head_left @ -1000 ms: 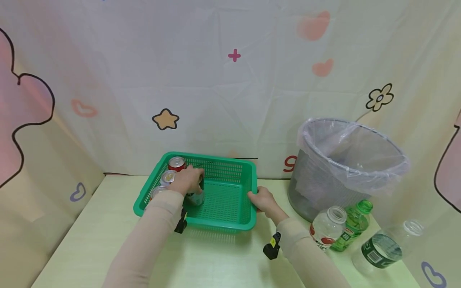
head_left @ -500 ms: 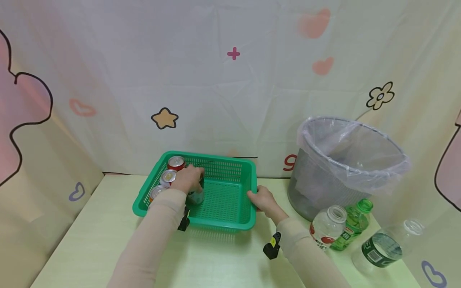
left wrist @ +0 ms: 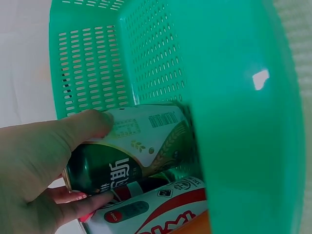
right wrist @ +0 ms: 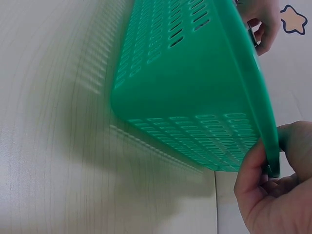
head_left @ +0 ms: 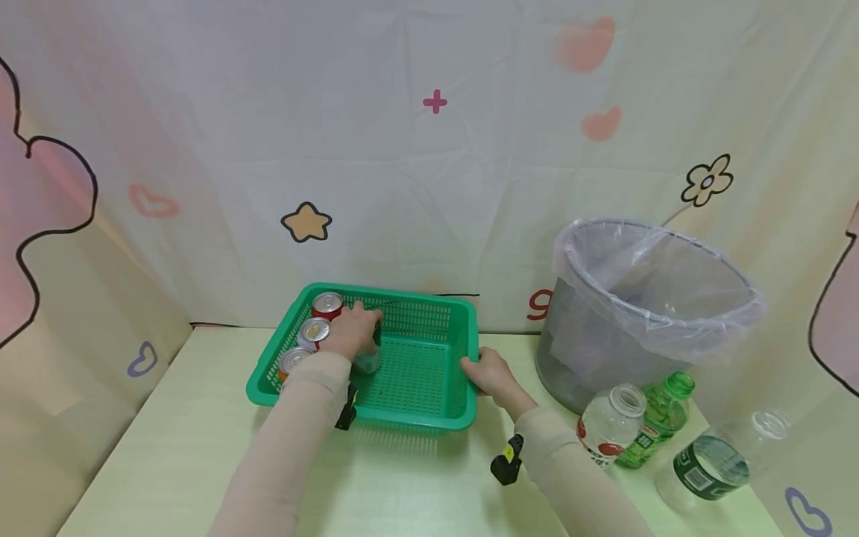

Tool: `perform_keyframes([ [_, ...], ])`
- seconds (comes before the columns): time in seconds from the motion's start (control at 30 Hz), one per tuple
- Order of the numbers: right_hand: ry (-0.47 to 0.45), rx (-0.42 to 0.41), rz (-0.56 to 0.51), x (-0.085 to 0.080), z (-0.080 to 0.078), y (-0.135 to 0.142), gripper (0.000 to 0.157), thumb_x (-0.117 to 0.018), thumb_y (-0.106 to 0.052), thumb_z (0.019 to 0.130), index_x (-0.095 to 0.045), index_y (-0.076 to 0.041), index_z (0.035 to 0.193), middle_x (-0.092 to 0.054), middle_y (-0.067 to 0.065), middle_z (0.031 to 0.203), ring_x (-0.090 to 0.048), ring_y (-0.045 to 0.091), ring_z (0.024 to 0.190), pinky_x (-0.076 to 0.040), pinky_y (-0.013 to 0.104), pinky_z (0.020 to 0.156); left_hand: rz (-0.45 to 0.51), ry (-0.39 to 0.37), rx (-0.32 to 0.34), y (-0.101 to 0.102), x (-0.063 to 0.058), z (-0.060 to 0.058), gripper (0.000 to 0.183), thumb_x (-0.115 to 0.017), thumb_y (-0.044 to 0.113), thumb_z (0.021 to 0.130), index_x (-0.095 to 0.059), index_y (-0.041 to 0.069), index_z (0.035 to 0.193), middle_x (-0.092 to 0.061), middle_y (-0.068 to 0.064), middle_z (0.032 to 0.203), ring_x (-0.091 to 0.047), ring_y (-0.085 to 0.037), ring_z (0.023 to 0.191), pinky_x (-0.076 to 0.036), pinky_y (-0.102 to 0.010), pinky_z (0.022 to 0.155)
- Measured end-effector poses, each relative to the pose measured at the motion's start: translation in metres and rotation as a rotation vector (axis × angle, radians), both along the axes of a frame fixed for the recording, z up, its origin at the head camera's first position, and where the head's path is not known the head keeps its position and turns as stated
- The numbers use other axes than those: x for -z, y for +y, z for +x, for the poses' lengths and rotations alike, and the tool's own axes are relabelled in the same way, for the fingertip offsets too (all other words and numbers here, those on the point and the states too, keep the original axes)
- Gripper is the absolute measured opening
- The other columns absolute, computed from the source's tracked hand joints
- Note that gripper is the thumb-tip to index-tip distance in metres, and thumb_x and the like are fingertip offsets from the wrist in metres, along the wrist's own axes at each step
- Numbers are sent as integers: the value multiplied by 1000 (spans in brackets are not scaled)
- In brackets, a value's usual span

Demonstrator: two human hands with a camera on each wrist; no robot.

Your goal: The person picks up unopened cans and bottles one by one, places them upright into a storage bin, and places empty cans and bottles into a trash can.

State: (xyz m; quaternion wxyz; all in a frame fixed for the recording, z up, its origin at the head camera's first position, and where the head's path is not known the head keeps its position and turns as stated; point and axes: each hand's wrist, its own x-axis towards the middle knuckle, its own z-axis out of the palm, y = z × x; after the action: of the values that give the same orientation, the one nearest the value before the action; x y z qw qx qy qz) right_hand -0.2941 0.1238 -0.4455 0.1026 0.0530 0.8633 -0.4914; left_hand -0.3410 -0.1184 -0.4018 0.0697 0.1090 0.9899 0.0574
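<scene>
A green plastic basket (head_left: 416, 425) with slotted walls stands on the table. Inside it, my left hand (head_left: 350, 333) grips a green and white drink can (left wrist: 146, 139) near its top, thumb on one side and fingers on the other. Along the basket's left side stand a red can (head_left: 328, 304), a white and red can (head_left: 314, 331) and an orange can (head_left: 294, 361), all upright with silver tops. My right hand (head_left: 493, 373) pinches the basket's right rim between thumb and fingers, as the right wrist view also shows.
A mesh bin (head_left: 590, 358) lined with a clear bag stands at the back right. Before it are a clear bottle with red print (head_left: 609, 421), a green bottle (head_left: 658, 421) and a clear bottle with a green label (head_left: 714, 462). A printed curtain (head_left: 429, 186) hangs behind.
My left hand has shifted very slightly right with the green and white can, showing more of the orange can. The right hand stays on the rim.
</scene>
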Motion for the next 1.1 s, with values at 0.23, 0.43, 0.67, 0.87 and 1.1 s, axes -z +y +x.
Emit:
perform_keyframes([
  [0.23,-10,2,-10,0,1,-1,31,-48,-19,92,-51,5,111,-60,18,98,-64,21,78,-55,34,61,-14,16,-26,3,5,-6,51,-71,17,80,-52,17,127,-35,-26,131,-43,-43,112,-51,-47,73],
  [0.43,-14,6,-3,0,1,1,30,-48,-19,93,-51,5,111,-60,18,98,-64,22,78,-55,33,59,-71,65,-10,6,11,-14,50,-70,15,80,-52,17,127,-41,-23,127,-40,-40,115,-51,-48,74],
  [0.67,-15,6,-13,-2,2,0,30,-48,-19,92,-51,5,111,-60,18,100,-65,23,80,-55,34,61,-107,99,-31,7,11,-21,47,-69,18,81,-53,19,126,-44,-20,123,-41,-37,113,-51,-48,72],
  [0.87,-14,4,-11,-1,2,-1,31,-48,-20,93,-51,5,112,-59,18,100,-64,21,80,-55,35,62,-138,139,-30,5,13,-25,47,-67,21,83,-52,18,128,-46,-20,122,-42,-36,113,-48,-48,80],
  [1.1,-9,5,2,-1,1,0,33,-48,-20,93,-50,5,114,-59,19,102,-63,21,79,-55,35,62,-135,185,-38,4,18,-31,44,-64,18,86,-52,18,128,-47,-20,120,-44,-36,109,-49,-47,77],
])
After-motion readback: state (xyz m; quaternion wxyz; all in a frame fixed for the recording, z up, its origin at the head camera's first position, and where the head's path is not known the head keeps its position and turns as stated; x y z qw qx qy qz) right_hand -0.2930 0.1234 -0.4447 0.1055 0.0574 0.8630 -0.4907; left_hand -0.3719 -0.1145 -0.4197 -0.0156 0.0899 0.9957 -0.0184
